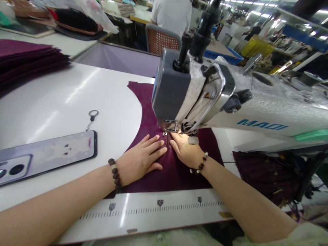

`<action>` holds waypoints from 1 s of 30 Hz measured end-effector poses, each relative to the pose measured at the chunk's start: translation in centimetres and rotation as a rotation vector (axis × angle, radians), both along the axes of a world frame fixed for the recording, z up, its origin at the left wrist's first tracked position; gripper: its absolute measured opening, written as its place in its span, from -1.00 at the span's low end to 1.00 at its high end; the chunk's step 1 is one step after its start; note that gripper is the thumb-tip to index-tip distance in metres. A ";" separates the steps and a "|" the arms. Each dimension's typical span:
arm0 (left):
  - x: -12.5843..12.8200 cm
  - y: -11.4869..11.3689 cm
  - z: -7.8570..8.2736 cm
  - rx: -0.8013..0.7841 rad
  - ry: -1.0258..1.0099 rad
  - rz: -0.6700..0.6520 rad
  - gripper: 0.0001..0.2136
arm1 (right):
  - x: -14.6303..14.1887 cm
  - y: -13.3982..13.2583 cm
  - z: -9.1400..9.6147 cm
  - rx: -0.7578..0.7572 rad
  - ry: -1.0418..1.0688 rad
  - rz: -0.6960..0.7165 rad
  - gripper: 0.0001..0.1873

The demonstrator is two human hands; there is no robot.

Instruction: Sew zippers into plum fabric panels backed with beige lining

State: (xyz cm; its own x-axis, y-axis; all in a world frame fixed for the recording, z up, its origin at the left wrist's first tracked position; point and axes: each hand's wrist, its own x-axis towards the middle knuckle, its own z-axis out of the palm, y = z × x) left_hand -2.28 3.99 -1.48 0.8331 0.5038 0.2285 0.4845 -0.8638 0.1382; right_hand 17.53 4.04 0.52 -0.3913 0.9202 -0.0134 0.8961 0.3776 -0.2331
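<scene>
A dark purple fabric piece [153, 181] lies flat on the white sewing table, passing under the head of the sewing machine [171, 92]. My left hand [143, 155] rests on the fabric left of the presser foot [165, 133], palm down with fingers stretched out. On the other side, my right hand [186, 147] presses the fabric close to the needle area, fingers extended and partly hidden by the machine head. Between the fingertips of both hands runs a narrow zipper-like strip [168, 139], too small to make out fully. Beaded bracelets circle both wrists.
A phone [51, 153] with a ring strap lies on the table at left. Stacked purple fabric pieces [28, 65] sit at the far left. More dark purple pieces [263, 174] lie at right beneath the machine arm. A person [171, 15] and a chair [162, 39] are beyond the table.
</scene>
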 end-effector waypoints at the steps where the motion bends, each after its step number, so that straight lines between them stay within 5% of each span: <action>1: 0.0 0.1 0.0 -0.007 0.003 0.001 -0.57 | 0.0 0.1 0.0 -0.006 -0.001 -0.004 -0.60; 20: -0.1 2.9 0.5 -0.087 0.010 -0.029 -0.54 | 0.3 2.0 -0.9 -0.060 0.002 -0.047 -0.61; 30: -0.1 4.0 0.8 -0.116 -0.005 -0.061 -0.56 | 0.5 3.2 -1.3 -0.035 -0.102 0.057 -0.58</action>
